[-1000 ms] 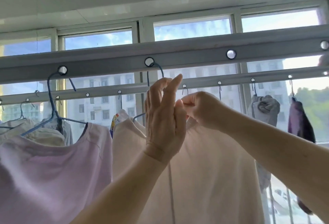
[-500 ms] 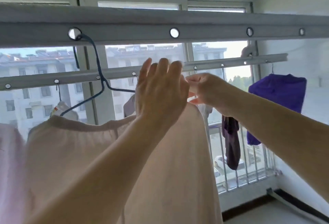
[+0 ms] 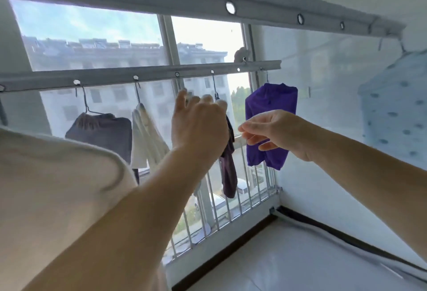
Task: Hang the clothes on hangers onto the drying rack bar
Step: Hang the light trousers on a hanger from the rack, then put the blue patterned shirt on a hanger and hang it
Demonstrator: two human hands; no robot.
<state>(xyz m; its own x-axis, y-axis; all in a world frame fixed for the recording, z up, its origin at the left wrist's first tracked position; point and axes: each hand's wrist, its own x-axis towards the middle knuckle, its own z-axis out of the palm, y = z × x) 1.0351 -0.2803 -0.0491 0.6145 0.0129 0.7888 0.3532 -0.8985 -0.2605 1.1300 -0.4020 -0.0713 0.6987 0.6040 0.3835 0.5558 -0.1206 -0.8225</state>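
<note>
The cream shirt (image 3: 57,175) hangs left of both hands, the left hand (image 3: 198,124) and right hand (image 3: 275,133) loosely spread, holding nothing, below two rack bars (image 3: 161,75).

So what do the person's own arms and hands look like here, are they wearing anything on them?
Both forearms are bare up to the frame edge: no sleeves, gloves, watch or bracelets show. The left hand and right hand carry no visible rings. Nails look short and unpainted, though motion blur hides fine detail.
</note>
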